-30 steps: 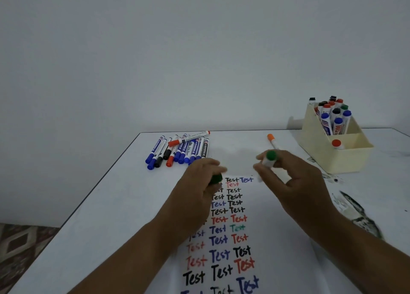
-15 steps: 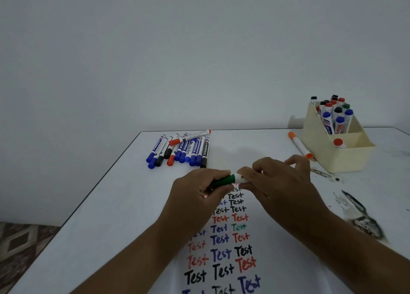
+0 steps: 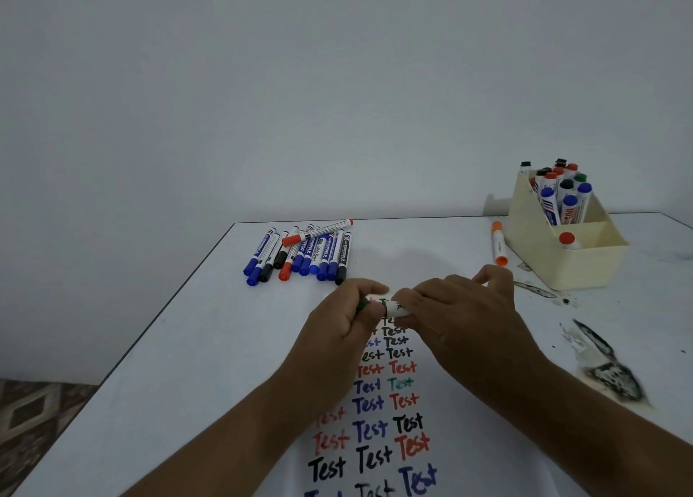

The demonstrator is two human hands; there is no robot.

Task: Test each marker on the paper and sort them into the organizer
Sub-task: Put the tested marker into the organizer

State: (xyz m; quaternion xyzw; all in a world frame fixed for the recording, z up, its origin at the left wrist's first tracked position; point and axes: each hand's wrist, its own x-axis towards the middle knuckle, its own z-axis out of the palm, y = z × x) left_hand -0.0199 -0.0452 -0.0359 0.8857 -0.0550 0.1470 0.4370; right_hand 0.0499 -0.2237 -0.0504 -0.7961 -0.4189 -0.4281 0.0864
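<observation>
Both hands meet over the top of the paper [image 3: 378, 433], which is covered with "Test" written in black, blue, red and green. My left hand [image 3: 343, 318] grips the green cap end of a green marker [image 3: 394, 308]. My right hand [image 3: 459, 314] holds the marker's white barrel, most of it hidden in my fingers. A cream organizer [image 3: 573, 260] stands at the back right with several markers upright in its rear compartment and one red-capped marker in the front one. A pile of markers [image 3: 303, 252] lies at the back left.
An orange marker [image 3: 498, 243] lies on the white table [image 3: 180, 365] just left of the organizer. Dark smudged stains [image 3: 607, 369] mark the table at the right. The table's left edge drops to a patterned floor [image 3: 33, 418].
My hands came together from holding cap and marker apart. The green cap has gone onto the marker, and my left fingers now cover most of it.
</observation>
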